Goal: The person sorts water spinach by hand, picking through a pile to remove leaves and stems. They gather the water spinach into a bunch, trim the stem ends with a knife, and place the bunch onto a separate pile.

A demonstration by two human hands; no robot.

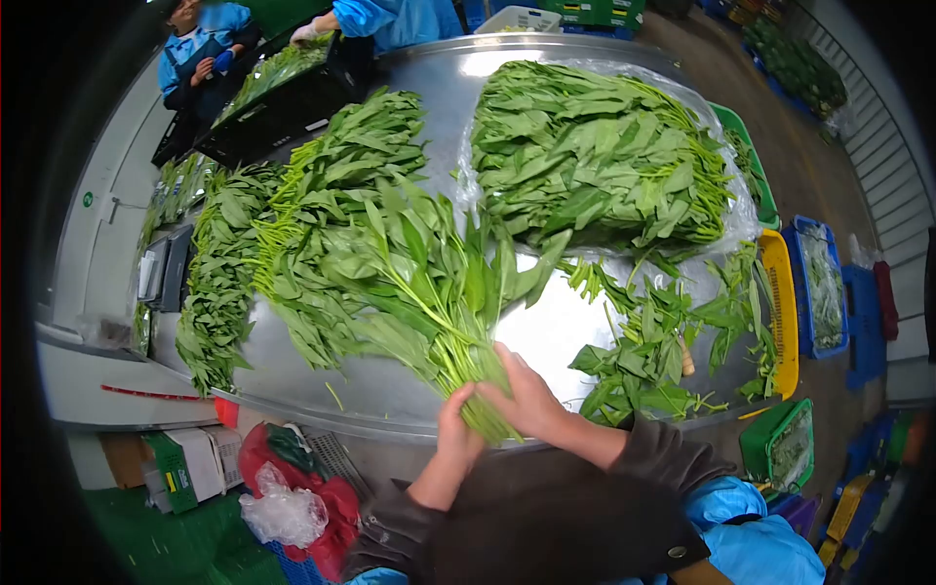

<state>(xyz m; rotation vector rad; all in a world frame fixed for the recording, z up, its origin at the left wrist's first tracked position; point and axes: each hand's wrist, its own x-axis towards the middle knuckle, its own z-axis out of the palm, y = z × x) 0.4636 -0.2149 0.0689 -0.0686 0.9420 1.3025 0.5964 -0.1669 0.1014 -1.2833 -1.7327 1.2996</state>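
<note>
A bunch of water spinach (pixel 444 336) is held up over the front edge of the metal table, its leaves fanned away from me and its stem ends toward me. My left hand (pixel 458 429) closes round the stems from the left. From the right, my right hand (pixel 531 395) grips the same stems. Behind the bunch lie laid-out rows of water spinach (pixel 322 283), partly hidden by its leaves. A big stack of water spinach (pixel 600 156) rests on clear plastic at the back right. Loose leaves and stems (pixel 643 331) are scattered right of my hands, with a wooden handle (pixel 687 359) among them.
The metal table (pixel 380 400) runs across in front of me. A yellow crate (pixel 780 312) and a green crate (pixel 765 171) stand along its right side. At the back left are a black crate (pixel 263 132) and two people in blue. A grey device (pixel 174 268) sits at left.
</note>
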